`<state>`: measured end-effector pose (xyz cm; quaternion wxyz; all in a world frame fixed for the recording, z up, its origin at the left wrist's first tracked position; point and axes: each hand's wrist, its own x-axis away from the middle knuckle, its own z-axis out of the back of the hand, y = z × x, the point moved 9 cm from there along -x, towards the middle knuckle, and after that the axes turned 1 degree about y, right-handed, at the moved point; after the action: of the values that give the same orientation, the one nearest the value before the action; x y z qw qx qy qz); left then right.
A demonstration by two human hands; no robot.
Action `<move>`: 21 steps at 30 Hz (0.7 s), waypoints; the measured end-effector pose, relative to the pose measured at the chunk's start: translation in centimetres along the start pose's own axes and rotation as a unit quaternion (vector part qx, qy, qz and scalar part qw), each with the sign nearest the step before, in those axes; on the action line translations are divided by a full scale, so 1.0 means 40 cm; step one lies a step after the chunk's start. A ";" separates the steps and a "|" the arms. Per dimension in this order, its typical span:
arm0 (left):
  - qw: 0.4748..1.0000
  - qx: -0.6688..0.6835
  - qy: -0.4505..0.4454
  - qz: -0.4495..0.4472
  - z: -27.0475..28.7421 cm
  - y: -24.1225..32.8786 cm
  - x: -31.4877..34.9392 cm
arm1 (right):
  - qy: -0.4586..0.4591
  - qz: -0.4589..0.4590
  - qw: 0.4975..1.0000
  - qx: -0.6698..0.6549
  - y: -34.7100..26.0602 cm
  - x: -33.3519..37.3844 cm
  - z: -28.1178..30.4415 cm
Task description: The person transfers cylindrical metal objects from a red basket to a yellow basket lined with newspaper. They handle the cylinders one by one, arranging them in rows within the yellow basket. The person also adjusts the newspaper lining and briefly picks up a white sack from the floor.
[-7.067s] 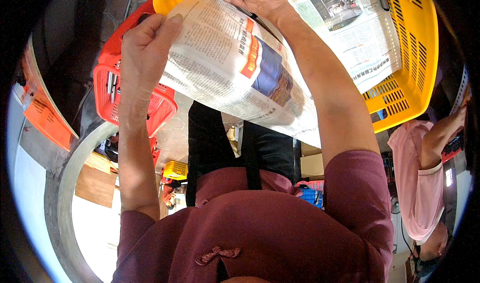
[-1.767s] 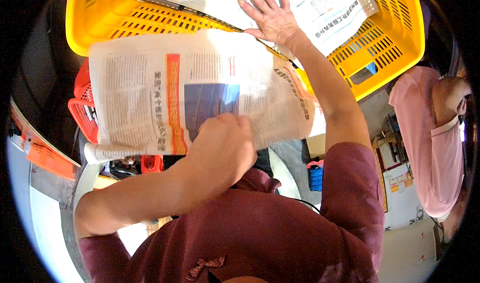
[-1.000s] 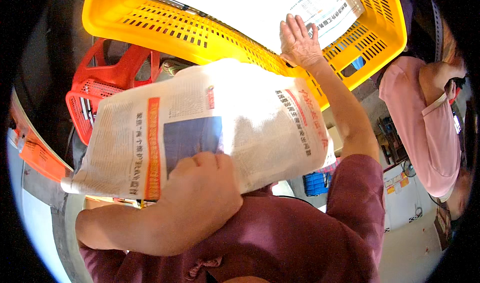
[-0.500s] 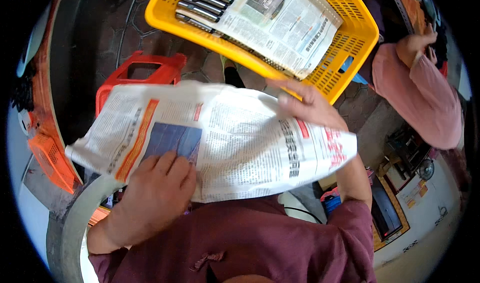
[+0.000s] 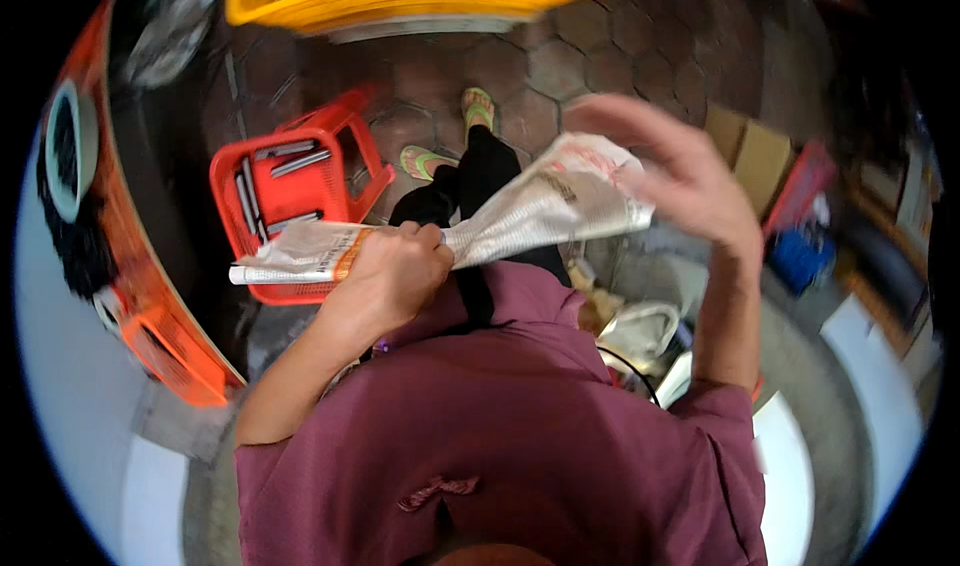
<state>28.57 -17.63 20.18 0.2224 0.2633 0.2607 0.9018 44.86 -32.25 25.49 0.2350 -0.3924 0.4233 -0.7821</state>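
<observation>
My left hand (image 5: 398, 274) is closed round the middle of a newspaper sheet (image 5: 560, 211), which is bunched and folded into a narrow strip at the grip. The strip's left end reaches over a red plastic stool (image 5: 228, 176); its right end flares out wider and is crumpled. Beside that right end is my right hand (image 5: 690, 171), smeared by motion, its fingers stretched out and apart from the thumb. Whether the thumb touches the paper I cannot tell. Several dark metallic bars (image 5: 300, 163) lie on the stool, partly hidden by the newspaper.
A yellow plastic basket (image 5: 420, 4) with more bars stands ahead, cut off by the upper edge. An orange basket (image 5: 175, 356) is at the left. Cardboard (image 5: 760, 156) and a blue bag (image 5: 800, 256) lie to the right. My feet in green sandals (image 5: 478, 106) rest on the tiled floor.
The spread newspaper has been gathered into a narrow strip in my left hand. My right hand has moved to its right end. The view has shifted, showing the stool's top and less yellow basket.
</observation>
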 end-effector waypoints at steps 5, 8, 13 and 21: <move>0.989 -0.041 -0.061 -0.131 -0.073 0.156 -0.138 | -0.007 0.057 0.973 0.222 0.072 0.201 -0.296; 0.972 -0.100 -0.178 -0.114 -0.190 0.299 -0.203 | 0.067 -0.046 0.982 0.170 0.274 0.426 -0.366; 0.968 -0.066 -0.057 -0.237 -0.213 0.403 -0.214 | 0.102 -0.265 0.959 0.013 0.632 0.639 -0.480; 0.998 0.037 -0.051 0.006 -0.392 0.252 -0.056 | 0.487 -0.481 0.718 -0.126 1.123 1.702 -0.765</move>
<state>18.33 -32.09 13.93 0.2204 0.3183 0.2811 0.8781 -18.00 -89.14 5.50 -0.4632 -0.1341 0.3286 -0.8121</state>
